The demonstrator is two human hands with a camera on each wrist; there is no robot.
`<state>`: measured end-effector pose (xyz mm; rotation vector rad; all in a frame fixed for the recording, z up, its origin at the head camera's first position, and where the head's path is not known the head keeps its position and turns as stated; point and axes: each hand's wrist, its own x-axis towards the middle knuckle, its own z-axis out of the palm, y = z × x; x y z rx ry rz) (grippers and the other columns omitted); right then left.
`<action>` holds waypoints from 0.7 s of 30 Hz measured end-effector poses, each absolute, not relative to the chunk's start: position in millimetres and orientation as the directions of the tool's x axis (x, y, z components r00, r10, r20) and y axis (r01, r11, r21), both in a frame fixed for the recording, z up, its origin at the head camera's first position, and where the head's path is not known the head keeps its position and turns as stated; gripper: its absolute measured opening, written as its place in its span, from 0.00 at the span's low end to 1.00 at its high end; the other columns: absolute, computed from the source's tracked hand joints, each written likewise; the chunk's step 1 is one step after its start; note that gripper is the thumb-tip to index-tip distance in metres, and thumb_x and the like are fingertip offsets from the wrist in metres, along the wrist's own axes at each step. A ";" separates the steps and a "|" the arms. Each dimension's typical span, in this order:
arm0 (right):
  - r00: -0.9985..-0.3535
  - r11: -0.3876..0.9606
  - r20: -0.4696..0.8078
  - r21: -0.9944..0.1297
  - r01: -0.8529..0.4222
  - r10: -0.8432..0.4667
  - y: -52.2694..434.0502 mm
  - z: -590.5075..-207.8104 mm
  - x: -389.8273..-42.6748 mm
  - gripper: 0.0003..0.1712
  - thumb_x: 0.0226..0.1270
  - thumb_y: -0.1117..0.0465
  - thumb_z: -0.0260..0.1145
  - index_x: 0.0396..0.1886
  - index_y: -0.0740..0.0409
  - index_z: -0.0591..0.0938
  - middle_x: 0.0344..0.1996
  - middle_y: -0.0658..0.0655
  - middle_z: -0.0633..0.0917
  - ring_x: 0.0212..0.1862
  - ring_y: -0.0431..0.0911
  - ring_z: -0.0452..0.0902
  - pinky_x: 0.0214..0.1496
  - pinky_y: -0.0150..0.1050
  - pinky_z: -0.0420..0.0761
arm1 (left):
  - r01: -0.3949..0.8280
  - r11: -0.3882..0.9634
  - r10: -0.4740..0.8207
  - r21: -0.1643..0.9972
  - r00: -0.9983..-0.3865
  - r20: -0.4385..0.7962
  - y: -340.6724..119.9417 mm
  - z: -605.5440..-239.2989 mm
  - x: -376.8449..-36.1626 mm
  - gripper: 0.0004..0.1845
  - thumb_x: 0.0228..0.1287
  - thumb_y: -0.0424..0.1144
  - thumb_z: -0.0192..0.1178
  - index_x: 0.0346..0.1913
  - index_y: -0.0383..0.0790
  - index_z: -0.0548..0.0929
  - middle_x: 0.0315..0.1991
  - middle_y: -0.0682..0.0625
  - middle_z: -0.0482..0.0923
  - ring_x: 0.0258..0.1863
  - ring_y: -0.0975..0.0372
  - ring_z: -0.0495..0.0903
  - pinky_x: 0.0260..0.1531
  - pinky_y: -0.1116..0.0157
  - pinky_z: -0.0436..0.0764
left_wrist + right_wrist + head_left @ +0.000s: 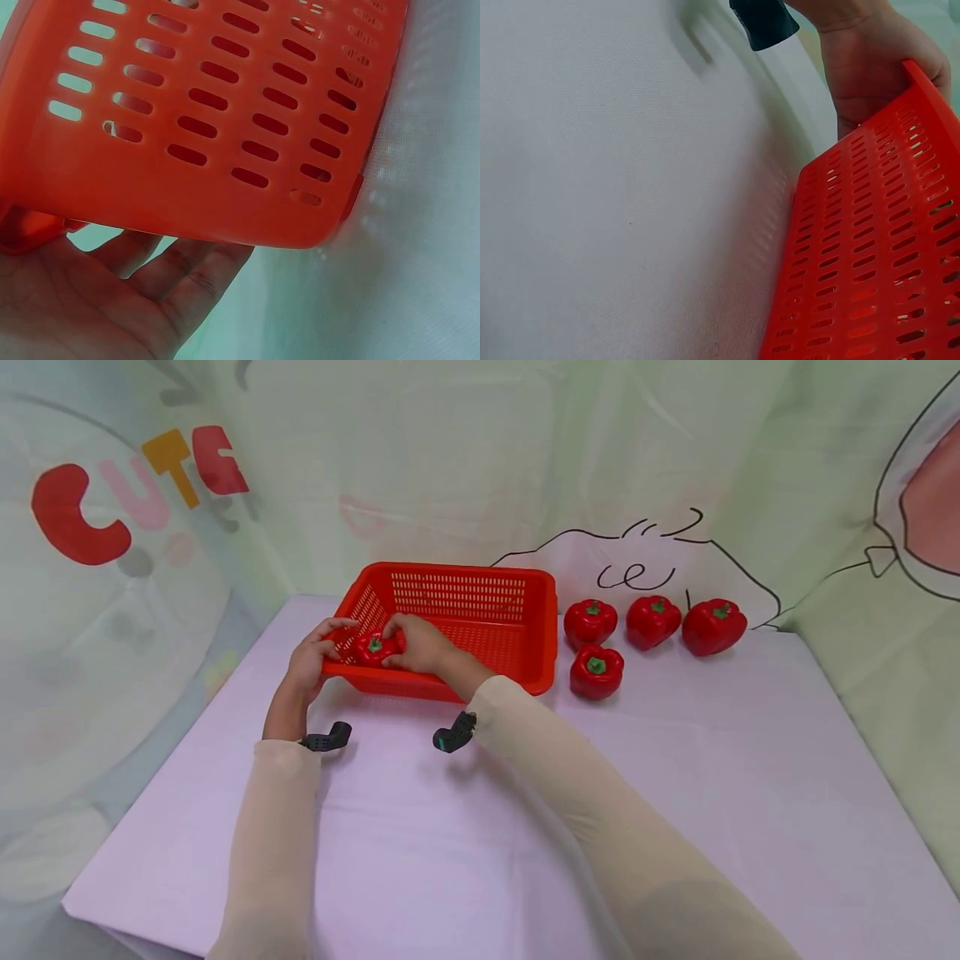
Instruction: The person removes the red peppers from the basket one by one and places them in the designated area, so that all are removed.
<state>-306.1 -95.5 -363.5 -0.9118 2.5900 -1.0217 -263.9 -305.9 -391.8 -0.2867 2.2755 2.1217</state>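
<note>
A red plastic basket with slotted walls sits toward the back of the table. My left hand grips its left end, with fingers over the rim. The left wrist view has the left palm against the basket's outer wall. My right hand reaches over the near rim and holds a red bell pepper with a green stem, down inside the left part of the basket. In the right wrist view the near wall hides the right hand and the pepper, while the left hand shows at the corner.
Several more bell peppers stand right of the basket: one in front, others behind, such as the rightmost pepper. A pale cloth covers the table. A printed curtain hangs right behind the basket and peppers.
</note>
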 end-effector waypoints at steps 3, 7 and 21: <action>-0.782 0.562 0.032 -0.678 -0.474 -0.622 -95.5 -363.6 -306.7 0.32 0.58 0.58 0.74 0.59 0.53 0.68 0.59 0.56 0.77 0.57 0.47 0.74 0.61 0.38 0.79 | -0.145 0.061 -0.125 0.988 -0.983 -0.136 -306.0 -392.2 -263.6 0.28 0.62 0.28 0.41 0.62 0.53 0.74 0.75 0.51 0.55 0.69 0.54 0.60 0.43 0.73 0.84; -0.771 0.573 0.014 -0.661 -0.485 -0.636 -95.8 -364.9 -308.3 0.42 0.58 0.57 0.73 0.70 0.50 0.65 0.61 0.56 0.75 0.59 0.47 0.73 0.60 0.37 0.80 | -0.143 0.064 -0.126 0.988 -0.983 -0.134 -305.9 -392.8 -263.3 0.28 0.62 0.28 0.42 0.62 0.54 0.74 0.75 0.51 0.55 0.70 0.54 0.60 0.43 0.73 0.84; -0.776 0.617 -0.051 -0.640 -0.458 -0.629 -96.0 -364.8 -307.3 0.39 0.58 0.54 0.73 0.67 0.53 0.68 0.62 0.57 0.73 0.63 0.48 0.70 0.64 0.39 0.78 | -0.136 0.056 -0.122 0.989 -0.984 -0.128 -305.2 -390.6 -262.5 0.28 0.61 0.27 0.41 0.61 0.52 0.74 0.74 0.50 0.56 0.69 0.53 0.61 0.41 0.73 0.84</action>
